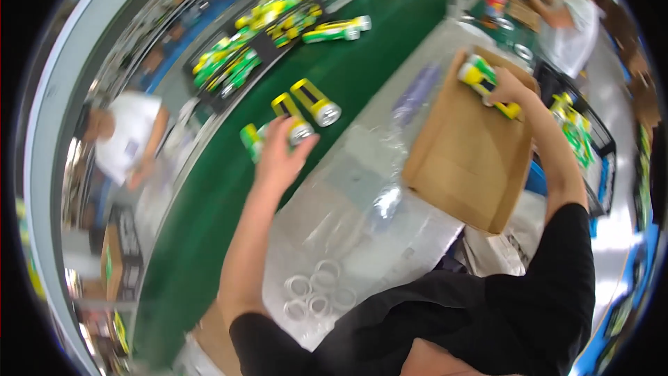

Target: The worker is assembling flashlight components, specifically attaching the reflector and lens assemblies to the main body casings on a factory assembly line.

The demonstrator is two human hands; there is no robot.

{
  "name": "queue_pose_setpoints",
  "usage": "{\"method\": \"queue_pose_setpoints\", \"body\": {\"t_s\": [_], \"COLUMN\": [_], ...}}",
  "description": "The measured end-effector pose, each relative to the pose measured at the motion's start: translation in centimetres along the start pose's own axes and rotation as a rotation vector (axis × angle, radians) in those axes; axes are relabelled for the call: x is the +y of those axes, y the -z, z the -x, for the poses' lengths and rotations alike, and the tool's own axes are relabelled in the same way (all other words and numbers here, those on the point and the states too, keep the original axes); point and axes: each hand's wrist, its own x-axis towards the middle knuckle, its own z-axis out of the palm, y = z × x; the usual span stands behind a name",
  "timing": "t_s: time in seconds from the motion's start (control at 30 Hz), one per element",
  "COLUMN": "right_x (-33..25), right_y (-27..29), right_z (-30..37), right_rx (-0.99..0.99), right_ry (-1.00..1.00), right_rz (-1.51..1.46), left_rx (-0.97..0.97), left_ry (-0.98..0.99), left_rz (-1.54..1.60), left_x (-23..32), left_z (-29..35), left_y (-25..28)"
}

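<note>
My left hand (pixel 277 160) reaches over the green belt (pixel 209 216). Its thumb and fingers are apart beside the silver end of a yellow-and-black can (pixel 289 110); I cannot tell whether they touch it. A second yellow-and-black can (pixel 314 101) lies to its right, and a green-and-yellow can (pixel 251 141) is partly hidden left of the hand. At the far end of an open cardboard box (pixel 473 153), my right hand (pixel 509 90) is closed round a green, white and yellow can (pixel 479 74), covering part of it.
Clear plastic sheeting (pixel 348 188) covers the surface before me, with several clear rings (pixel 319 285) on it. Black trays (pixel 264 49) of cans stand across the belt, loose cans (pixel 337 30) beside them. A black crate (pixel 581 132) is at right. People work at left (pixel 129 136) and far right (pixel 570 28).
</note>
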Motion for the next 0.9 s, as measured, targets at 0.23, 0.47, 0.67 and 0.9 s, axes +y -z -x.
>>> {"method": "queue_pose_setpoints", "body": {"t_s": [0.23,0.47,0.67,0.9], "right_x": [-0.4,-4.0,-13.0,-32.3], "right_y": [-0.5,1.8,5.9,-0.3], "right_z": [3.6,6.5,12.1,10.4], "right_rx": [0.104,0.288,0.482,0.552], "right_ry": [0.288,0.108,0.893,1.849], "right_rz": [0.050,0.411,0.230,0.298], "left_rx": [-0.199,-0.301,-0.211,-0.493], "left_ry": [-0.214,-0.218,0.118,0.577], "left_rz": [0.083,0.151,0.482,1.478], "left_x": [7.2,7.1,5.3,6.1], "left_z": [2.1,3.7,1.5,2.6], "left_y": [-0.4,0.0,1.1,1.0]}}
